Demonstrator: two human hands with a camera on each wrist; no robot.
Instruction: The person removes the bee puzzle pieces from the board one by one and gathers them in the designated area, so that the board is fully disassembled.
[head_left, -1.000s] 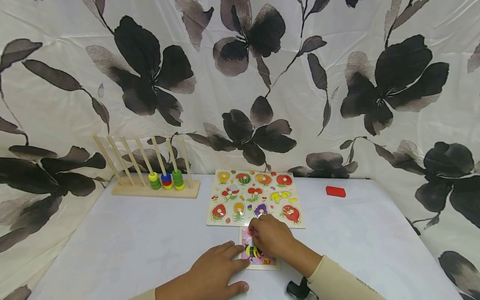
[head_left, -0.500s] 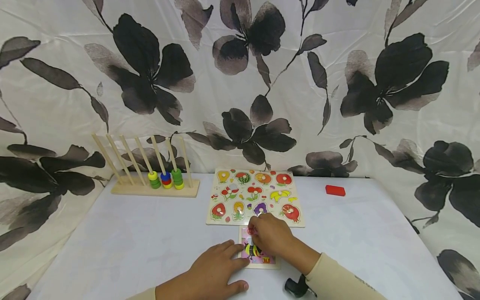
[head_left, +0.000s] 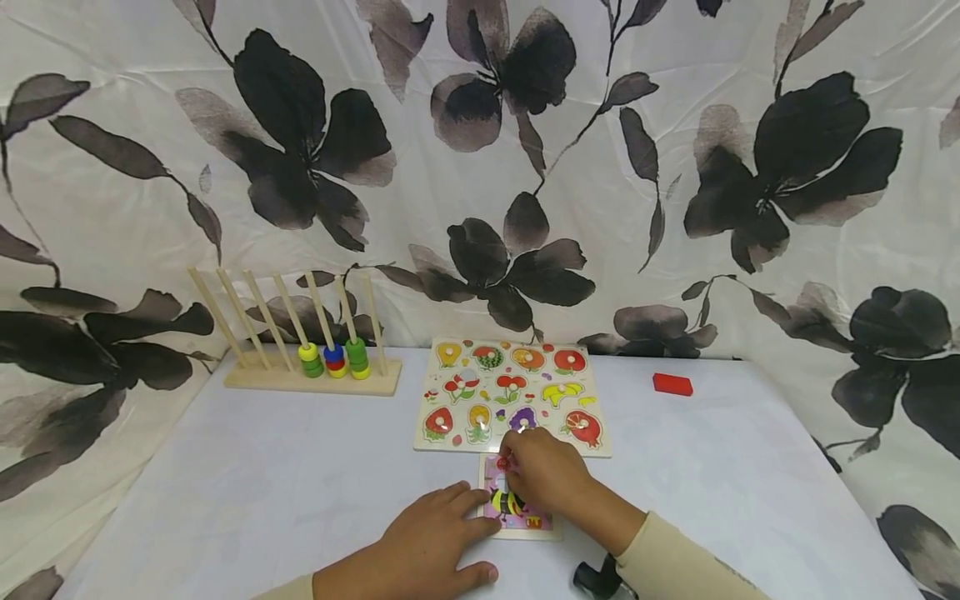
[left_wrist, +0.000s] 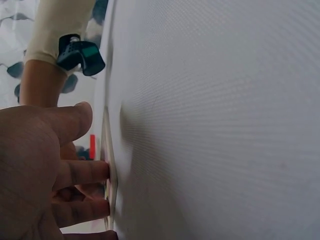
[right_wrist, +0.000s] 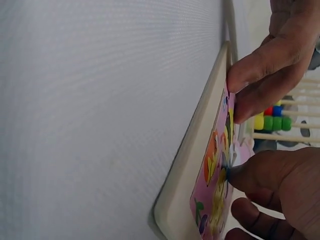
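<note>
A small framed bee puzzle (head_left: 508,502) lies flat at the front middle of the table. My left hand (head_left: 435,537) rests at its left side in the head view, with fairly straight fingertips on the frame edge (left_wrist: 113,170) in the left wrist view. Over the puzzle's upper part, my right hand (head_left: 551,475) has thumb and index finger brought together. Between them, in the right wrist view, a small pink and white puzzle piece (right_wrist: 242,150) stands tilted up from the picture, partly hidden by the thumb (right_wrist: 245,175). The right palm covers the puzzle's right side in the head view.
A wooden fruit peg puzzle (head_left: 465,444) lies directly behind the bee puzzle. At the back left stands a wooden peg rack (head_left: 315,381) with coloured rings on several pegs. A red block (head_left: 672,384) sits at the back right. A black mount (head_left: 596,577) hangs by the right wrist.
Both hands stay in nearly the same place. The whole view shifts slightly with the head; nothing on the table has visibly moved.
</note>
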